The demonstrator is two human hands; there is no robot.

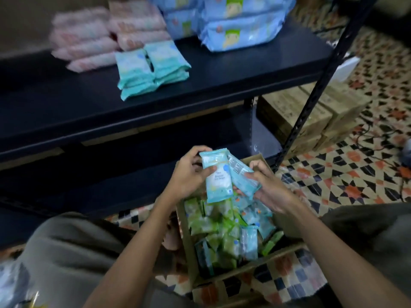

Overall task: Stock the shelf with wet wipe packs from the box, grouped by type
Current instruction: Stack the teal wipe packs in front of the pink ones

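Both hands clutching teal packs, labels blurred

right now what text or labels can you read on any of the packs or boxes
Nothing reads clearly.
Teal pack in the left hand: lines of print, too blurred to quote.
Second pack in the right hand: a block of small print, unreadable.
Blue packs on the shelf: a green picture, no legible words.
Pink packs: blurred.
Cartons on the floor: faint marks, unreadable.
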